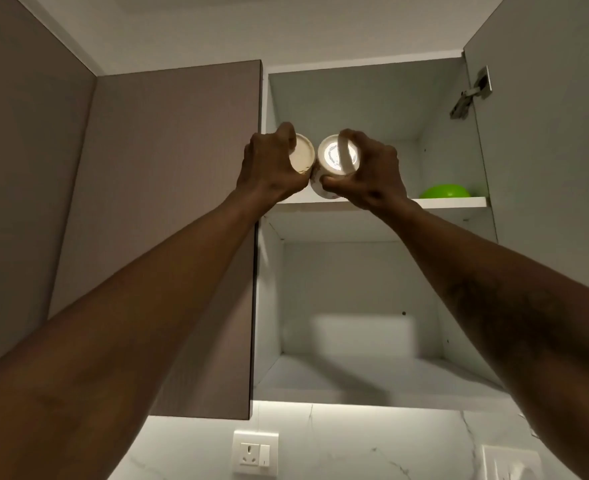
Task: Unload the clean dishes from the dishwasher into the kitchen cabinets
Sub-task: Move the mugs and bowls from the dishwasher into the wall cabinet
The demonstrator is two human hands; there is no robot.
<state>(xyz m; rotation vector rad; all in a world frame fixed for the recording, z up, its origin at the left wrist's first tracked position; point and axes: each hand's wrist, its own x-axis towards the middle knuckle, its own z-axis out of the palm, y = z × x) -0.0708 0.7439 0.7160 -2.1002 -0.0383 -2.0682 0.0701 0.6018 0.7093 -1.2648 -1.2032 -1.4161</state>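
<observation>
Shelving step: left grip (272, 164) is grasping a plain cream ceramic cup (303, 154) and right grip (372, 171) a white patterned ceramic mug (331, 154), side by side at the white upper cabinet shelf (459, 201). A green plastic bowl (444, 191) is lying at 3 o'clock. The next move likely calls for setting both down level.

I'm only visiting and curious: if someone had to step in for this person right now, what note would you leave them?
Left hand: grips a cream cup.
Right hand: grips a white patterned mug.
Both are raised side by side at the front of the upper shelf in the open cabinet. I cannot tell whether either one rests on the shelf.
Done: a green bowl sits at the right end of that shelf.
Left: set both down, let go and fetch more. The dishwasher is out of view, so what remains is unknown.
</observation>
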